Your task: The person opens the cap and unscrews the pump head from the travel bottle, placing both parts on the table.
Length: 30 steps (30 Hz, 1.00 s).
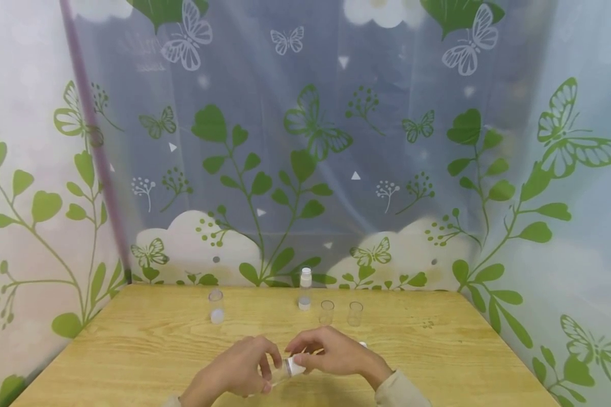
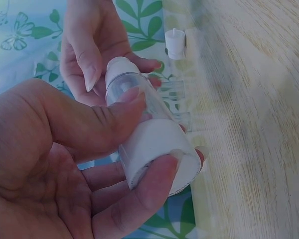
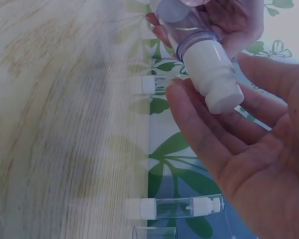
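My left hand (image 1: 244, 364) grips a small clear bottle (image 2: 154, 149) by its white base, thumb on the clear side and fingers underneath. The bottle lies tilted, its white top (image 3: 209, 64) towards my right hand (image 1: 333, 347). Relaxed fingers of that right hand spread round the white top, with the thumb standing off it in the right wrist view. A small white pump piece (image 2: 175, 45) with a short nozzle stands on the table, mostly hidden behind the right wrist in the head view.
A similar bottle (image 1: 305, 288) with a white top stands at the back of the wooden table (image 1: 147, 345). Right of it are two clear caps (image 1: 327, 312). To the left stands a clear container (image 1: 216, 308) with a white bottom. Patterned curtains (image 1: 285, 169) enclose the table's back and sides.
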### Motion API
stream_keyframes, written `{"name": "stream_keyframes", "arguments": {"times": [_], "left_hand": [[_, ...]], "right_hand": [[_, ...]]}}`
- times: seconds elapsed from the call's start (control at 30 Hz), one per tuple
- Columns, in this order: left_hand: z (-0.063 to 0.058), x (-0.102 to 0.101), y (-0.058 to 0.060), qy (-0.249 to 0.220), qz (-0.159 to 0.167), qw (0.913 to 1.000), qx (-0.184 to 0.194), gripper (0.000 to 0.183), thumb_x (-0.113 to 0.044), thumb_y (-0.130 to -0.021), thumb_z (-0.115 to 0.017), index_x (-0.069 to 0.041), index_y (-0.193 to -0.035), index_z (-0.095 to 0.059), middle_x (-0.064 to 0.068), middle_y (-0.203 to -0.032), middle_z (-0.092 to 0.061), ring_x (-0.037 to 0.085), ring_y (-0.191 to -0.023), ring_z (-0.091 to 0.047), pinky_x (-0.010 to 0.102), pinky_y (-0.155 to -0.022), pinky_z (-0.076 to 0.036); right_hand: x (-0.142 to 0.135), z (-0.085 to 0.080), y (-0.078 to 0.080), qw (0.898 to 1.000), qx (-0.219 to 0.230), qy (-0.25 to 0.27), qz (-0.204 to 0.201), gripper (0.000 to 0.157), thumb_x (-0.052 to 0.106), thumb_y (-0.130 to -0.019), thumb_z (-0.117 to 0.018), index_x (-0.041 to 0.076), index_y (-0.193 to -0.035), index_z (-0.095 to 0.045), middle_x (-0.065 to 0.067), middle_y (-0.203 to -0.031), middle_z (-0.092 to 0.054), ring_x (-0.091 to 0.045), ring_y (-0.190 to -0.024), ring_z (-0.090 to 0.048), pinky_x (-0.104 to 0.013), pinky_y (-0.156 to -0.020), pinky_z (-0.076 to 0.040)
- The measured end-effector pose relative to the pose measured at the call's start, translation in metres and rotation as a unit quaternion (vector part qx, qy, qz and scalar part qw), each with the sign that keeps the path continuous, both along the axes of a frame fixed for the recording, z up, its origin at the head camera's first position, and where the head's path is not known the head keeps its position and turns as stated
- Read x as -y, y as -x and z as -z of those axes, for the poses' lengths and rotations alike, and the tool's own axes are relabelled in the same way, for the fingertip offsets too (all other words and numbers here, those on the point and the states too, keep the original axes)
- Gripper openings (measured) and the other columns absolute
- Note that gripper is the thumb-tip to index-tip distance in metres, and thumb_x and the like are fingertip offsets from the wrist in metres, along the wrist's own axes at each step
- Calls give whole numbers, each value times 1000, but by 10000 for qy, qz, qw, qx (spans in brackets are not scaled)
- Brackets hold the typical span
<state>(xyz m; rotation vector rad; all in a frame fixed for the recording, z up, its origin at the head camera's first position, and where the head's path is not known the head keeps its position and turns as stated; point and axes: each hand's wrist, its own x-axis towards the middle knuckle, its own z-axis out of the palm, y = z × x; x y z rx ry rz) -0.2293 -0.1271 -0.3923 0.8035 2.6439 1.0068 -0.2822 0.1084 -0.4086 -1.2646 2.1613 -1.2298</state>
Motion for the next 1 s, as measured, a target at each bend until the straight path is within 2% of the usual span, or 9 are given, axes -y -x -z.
{"name": "stream_keyframes", "arguments": {"times": [0.17, 0.33, 0.53, 0.63, 0.77, 1.0], "left_hand": [[1, 0, 0, 74, -16, 10000, -21, 32, 1, -67, -77, -9, -96, -68, 1, -76, -69, 5, -58, -59, 21, -52, -51], [1, 0, 1, 95, -10, 9999, 37, 32, 1, -67, -78, -10, -95, -68, 0, -77, -69, 6, -63, -60, 24, -57, -52], [2, 0, 3, 17, 18, 9998, 182, 30, 1, -68, -77, -9, -95, -68, 1, -75, -68, 7, -59, -60, 24, -54, -52], [2, 0, 2, 15, 27, 9999, 153, 30, 2, -68, -77, -8, -94, -68, 1, -75, -68, 6, -58, -59, 22, -52, -51], [2, 0, 2, -1, 27, 9999, 104, 30, 2, -67, -77, -7, -95, -68, 1, -75, -68, 6, -54, -59, 20, -49, -50], [2, 1, 0, -29, -13, 10000, 53, 31, 1, -68, -77, -7, -96, -68, 0, -75, -67, 7, -51, -57, 19, -47, -49]], "right_hand": [[-1, 0, 0, 9997, 228, 41, -47, 31, 20, -99, -50, 2, -122, -60, -19, -122, -63, -13, -87, -69, -36, -71, -59], [-1, -1, -2, 9994, 345, 69, -71, 29, 18, -99, -50, 1, -120, -62, -18, -118, -66, -24, -83, -70, -37, -71, -59], [-1, -1, -3, 9996, 271, 6, 73, 23, 18, -96, -56, 7, -113, -67, -14, -112, -69, -16, -78, -71, -28, -73, -58], [0, 0, -3, 9997, 178, -2, 175, 23, 19, -94, -59, 9, -112, -68, -9, -112, -70, -9, -85, -69, -23, -76, -56], [-1, 0, -3, 9996, -1, -5, 289, 23, 21, -91, -63, 11, -111, -69, -2, -111, -70, -4, -96, -65, -20, -79, -55], [0, -1, -4, 9992, -71, 78, 375, 22, 19, -87, -68, 12, -108, -71, 0, -109, -70, -3, -98, -64, -23, -79, -55]]}}
